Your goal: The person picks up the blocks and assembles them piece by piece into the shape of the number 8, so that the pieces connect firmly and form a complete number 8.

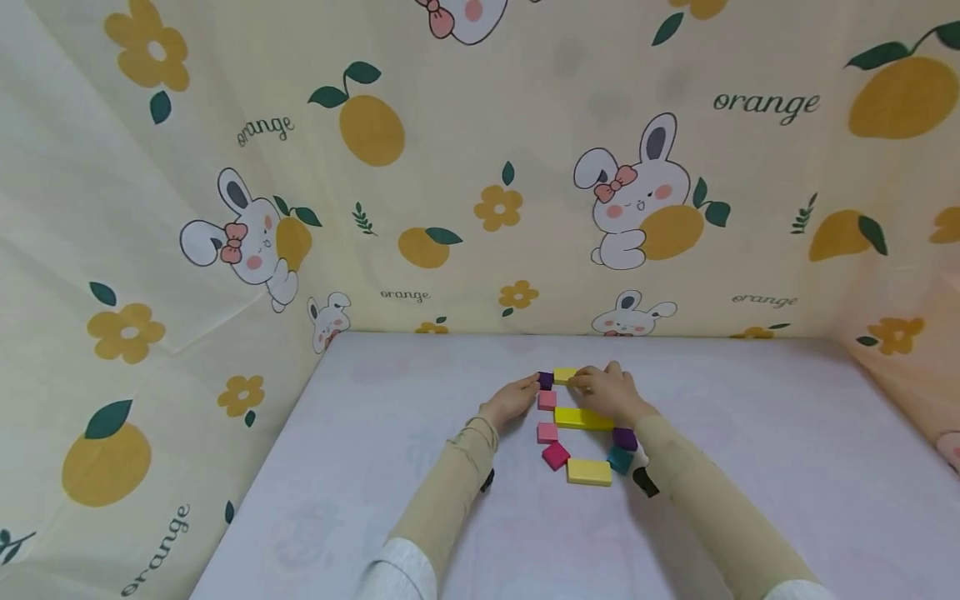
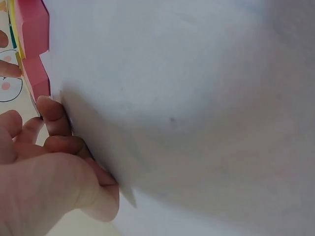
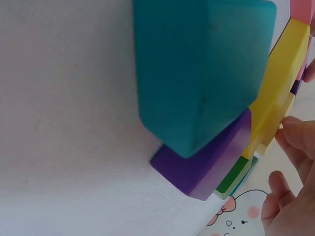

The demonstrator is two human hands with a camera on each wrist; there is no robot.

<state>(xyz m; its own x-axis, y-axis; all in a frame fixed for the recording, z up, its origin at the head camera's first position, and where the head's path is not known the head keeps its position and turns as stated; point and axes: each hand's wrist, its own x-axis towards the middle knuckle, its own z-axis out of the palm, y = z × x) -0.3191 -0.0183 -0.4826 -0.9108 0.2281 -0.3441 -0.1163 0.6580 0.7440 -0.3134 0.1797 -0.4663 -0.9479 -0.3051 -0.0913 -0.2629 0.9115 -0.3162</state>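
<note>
My left hand touches the left side of a dark purple block with its fingertips, at the far left corner of a flat block outline. Against that block lies a pale yellow block, whose right end my right hand pinches between thumb and fingers. Two pink blocks run down the left side. A long yellow block crosses the middle. In the right wrist view a green block shows beyond a purple block; the right hand hides the green one from the head view.
Nearer the person, a magenta block, another pale yellow block and a teal block form the outline's near end. The white tabletop meets a patterned backdrop behind and at the sides.
</note>
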